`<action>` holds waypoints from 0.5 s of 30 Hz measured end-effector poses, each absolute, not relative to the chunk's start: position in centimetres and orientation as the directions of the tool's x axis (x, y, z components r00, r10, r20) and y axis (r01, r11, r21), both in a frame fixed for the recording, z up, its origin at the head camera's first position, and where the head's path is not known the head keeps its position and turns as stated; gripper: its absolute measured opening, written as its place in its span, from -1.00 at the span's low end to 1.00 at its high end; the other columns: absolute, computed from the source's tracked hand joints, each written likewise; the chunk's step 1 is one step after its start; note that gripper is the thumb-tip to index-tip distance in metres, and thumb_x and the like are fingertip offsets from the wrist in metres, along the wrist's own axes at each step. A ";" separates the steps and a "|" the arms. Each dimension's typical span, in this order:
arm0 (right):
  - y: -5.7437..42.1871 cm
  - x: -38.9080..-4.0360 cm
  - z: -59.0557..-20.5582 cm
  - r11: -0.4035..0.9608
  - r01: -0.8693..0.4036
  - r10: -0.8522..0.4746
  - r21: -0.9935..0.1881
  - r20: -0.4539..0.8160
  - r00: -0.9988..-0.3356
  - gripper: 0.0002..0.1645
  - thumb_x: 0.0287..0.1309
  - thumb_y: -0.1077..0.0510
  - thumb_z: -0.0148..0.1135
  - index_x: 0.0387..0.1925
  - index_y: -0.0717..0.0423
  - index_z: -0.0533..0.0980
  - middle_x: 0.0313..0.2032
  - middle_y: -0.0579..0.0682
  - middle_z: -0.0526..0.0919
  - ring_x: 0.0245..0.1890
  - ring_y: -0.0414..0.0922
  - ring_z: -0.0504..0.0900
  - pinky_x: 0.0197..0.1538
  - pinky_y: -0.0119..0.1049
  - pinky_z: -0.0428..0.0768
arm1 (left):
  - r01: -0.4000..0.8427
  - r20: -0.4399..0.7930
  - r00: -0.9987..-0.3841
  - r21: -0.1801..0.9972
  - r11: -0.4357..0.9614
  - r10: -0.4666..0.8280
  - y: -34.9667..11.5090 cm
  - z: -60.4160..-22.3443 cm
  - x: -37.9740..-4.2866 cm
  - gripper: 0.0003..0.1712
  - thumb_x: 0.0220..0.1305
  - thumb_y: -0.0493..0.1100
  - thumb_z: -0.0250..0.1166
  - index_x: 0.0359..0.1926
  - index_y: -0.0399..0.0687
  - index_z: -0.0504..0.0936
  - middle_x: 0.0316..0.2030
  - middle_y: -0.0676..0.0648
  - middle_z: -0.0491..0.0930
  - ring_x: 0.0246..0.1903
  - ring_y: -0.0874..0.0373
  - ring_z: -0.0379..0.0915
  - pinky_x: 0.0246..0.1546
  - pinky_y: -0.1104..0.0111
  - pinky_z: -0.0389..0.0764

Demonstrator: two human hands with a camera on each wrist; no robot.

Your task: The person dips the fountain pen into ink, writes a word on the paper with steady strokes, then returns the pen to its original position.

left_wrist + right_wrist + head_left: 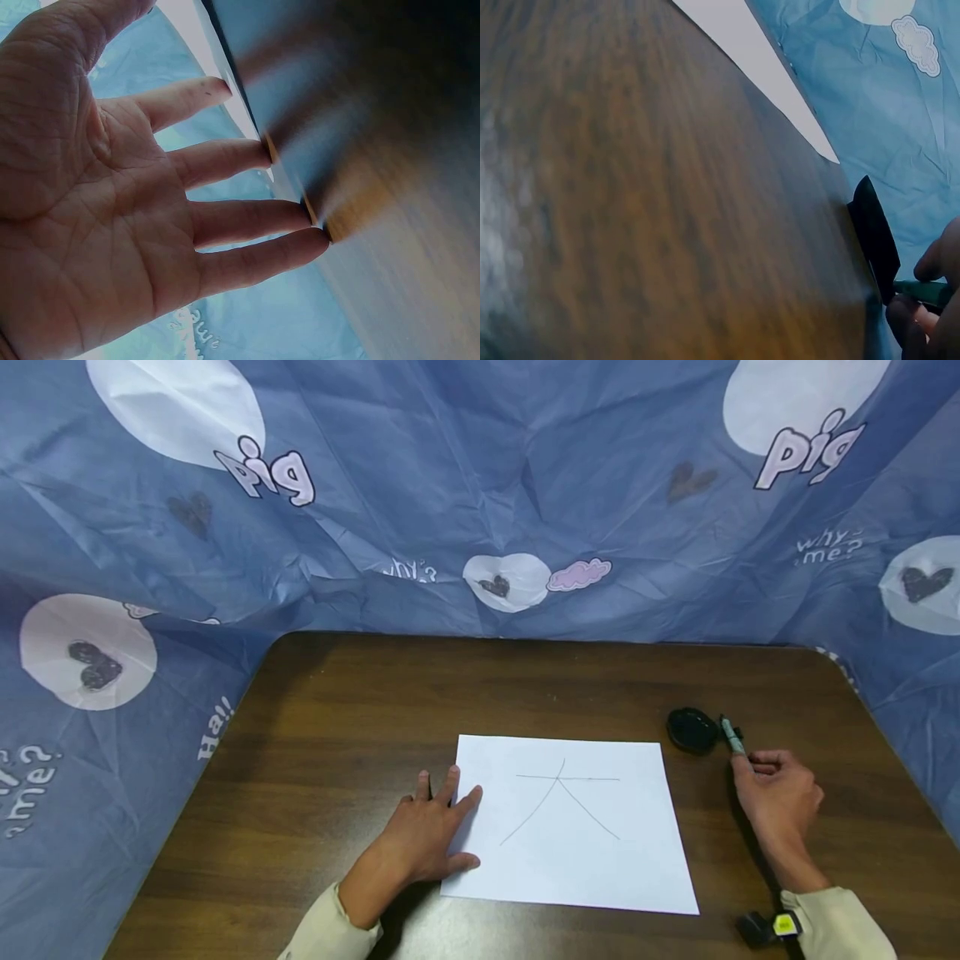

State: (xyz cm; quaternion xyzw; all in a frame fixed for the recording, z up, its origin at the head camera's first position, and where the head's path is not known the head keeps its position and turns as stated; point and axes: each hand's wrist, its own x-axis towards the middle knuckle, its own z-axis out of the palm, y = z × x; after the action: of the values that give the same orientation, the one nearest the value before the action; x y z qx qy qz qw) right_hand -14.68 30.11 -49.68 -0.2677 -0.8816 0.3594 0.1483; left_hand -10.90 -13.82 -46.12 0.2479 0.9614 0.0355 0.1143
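Note:
A white sheet of paper (577,877) lies on the brown table, with thin drawn lines crossing on it like the character 大. The fingers of my left hand (427,835) are spread and rest at the sheet's left edge; in the left wrist view this hand (97,202) shows its palm and straight fingers. To the right of the sheet, my right hand (780,797) pinches a green pen (732,737) between thumb and fingers. The pen's far end is beside a round, black, shallow dish-like object (692,731). The right wrist view shows the pen (922,290) partly hidden by the fingers.
The brown wooden table (360,693) has rounded far corners. A blue printed cloth (450,460) hangs behind it and on both sides. A small black device with a yellow label (786,925) is at my right sleeve.

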 end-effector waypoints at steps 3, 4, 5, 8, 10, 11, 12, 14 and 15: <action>30.2 -14.6 -49.8 0.634 0.368 0.557 -0.680 0.072 -0.827 -0.54 0.30 -0.03 0.21 0.00 0.27 0.56 -0.15 0.26 0.70 -0.36 -0.06 0.59 -0.21 -0.14 0.31 | 0.465 -0.202 -0.852 0.131 0.875 0.483 -13.8 -46.2 -10.8 -0.03 0.07 0.34 0.42 0.42 0.02 0.38 0.41 -0.36 0.23 0.24 -0.58 0.21 -0.06 -0.18 0.54; 30.2 -14.6 -49.9 0.644 0.362 0.550 -0.674 0.079 -0.831 -0.54 0.30 -0.04 0.21 -0.01 0.28 0.56 -0.17 0.27 0.70 -0.35 -0.01 0.60 -0.23 -0.13 0.30 | 0.465 -0.201 -0.852 0.133 0.875 0.483 -13.8 -46.2 -10.8 -0.03 0.07 0.33 0.42 0.42 0.02 0.38 0.41 -0.36 0.23 0.24 -0.58 0.21 -0.06 -0.18 0.54; 30.2 -14.6 -50.0 0.653 0.358 0.544 -0.667 0.085 -0.835 -0.54 0.30 -0.04 0.22 -0.03 0.29 0.56 -0.19 0.27 0.70 -0.33 0.04 0.60 -0.24 -0.12 0.29 | 0.464 -0.202 -0.852 0.136 0.875 0.483 -13.8 -46.2 -10.8 -0.03 0.07 0.33 0.42 0.42 0.02 0.38 0.41 -0.36 0.23 0.25 -0.58 0.21 -0.06 -0.18 0.54; 30.3 -14.5 -50.1 0.674 0.354 0.534 -0.649 0.095 -0.840 -0.53 0.30 -0.07 0.22 -0.06 0.29 0.57 -0.22 0.27 0.70 -0.28 0.12 0.61 -0.27 -0.10 0.27 | 0.463 -0.206 -0.851 0.138 0.875 0.483 -13.9 -46.3 -10.7 -0.03 0.08 0.33 0.41 0.43 0.02 0.37 0.41 -0.36 0.22 0.25 -0.59 0.20 -0.05 -0.18 0.54; 30.3 -14.5 -50.2 0.682 0.356 0.531 -0.639 0.097 -0.842 -0.54 0.29 -0.07 0.22 -0.08 0.28 0.57 -0.22 0.26 0.71 -0.26 0.15 0.61 -0.28 -0.09 0.26 | 0.466 -0.210 -0.849 0.132 0.875 0.484 -13.9 -46.4 -10.7 -0.03 0.09 0.34 0.41 0.43 0.03 0.37 0.42 -0.36 0.22 0.24 -0.58 0.21 -0.06 -0.17 0.54; 30.2 -14.4 -50.3 0.687 0.358 0.527 -0.632 0.095 -0.844 -0.54 0.30 -0.07 0.21 -0.07 0.27 0.57 -0.22 0.26 0.70 -0.24 0.15 0.60 -0.26 -0.09 0.26 | 0.468 -0.211 -0.849 0.127 0.875 0.485 -13.9 -46.4 -10.7 -0.03 0.10 0.34 0.40 0.43 0.03 0.36 0.42 -0.36 0.22 0.24 -0.58 0.21 -0.06 -0.17 0.54; 30.1 -14.4 -50.3 0.693 0.358 0.523 -0.625 0.095 -0.847 -0.55 0.30 -0.07 0.20 -0.07 0.27 0.57 -0.21 0.26 0.70 -0.23 0.16 0.59 -0.26 -0.09 0.26 | 0.470 -0.209 -0.849 0.121 0.874 0.485 -13.9 -46.3 -10.7 -0.04 0.10 0.34 0.40 0.43 0.03 0.36 0.42 -0.36 0.22 0.24 -0.58 0.22 -0.06 -0.16 0.55; 30.1 -14.5 -50.4 0.708 0.353 0.510 -0.611 0.097 -0.854 -0.56 0.30 -0.06 0.21 -0.09 0.27 0.58 -0.22 0.25 0.69 -0.24 0.16 0.58 -0.27 -0.06 0.25 | 0.472 -0.207 -0.850 0.110 0.875 0.485 -13.9 -46.3 -10.8 -0.04 0.10 0.34 0.40 0.43 0.03 0.37 0.42 -0.35 0.23 0.24 -0.58 0.23 -0.06 -0.15 0.56; 30.0 -14.5 -50.4 0.715 0.351 0.505 -0.605 0.099 -0.858 -0.57 0.30 -0.05 0.20 -0.10 0.26 0.58 -0.23 0.25 0.68 -0.24 0.16 0.57 -0.27 -0.07 0.24 | 0.472 -0.207 -0.850 0.106 0.875 0.484 -13.9 -46.2 -10.8 -0.04 0.10 0.34 0.39 0.43 0.03 0.37 0.42 -0.35 0.23 0.24 -0.57 0.24 -0.07 -0.14 0.56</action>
State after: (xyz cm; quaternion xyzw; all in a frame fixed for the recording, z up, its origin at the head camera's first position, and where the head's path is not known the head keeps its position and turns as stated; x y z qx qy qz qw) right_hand -14.54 29.99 -50.37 -0.2333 -0.9169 0.2968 0.1295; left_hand -10.81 -13.89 -46.19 0.2485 0.9615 0.0256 0.1142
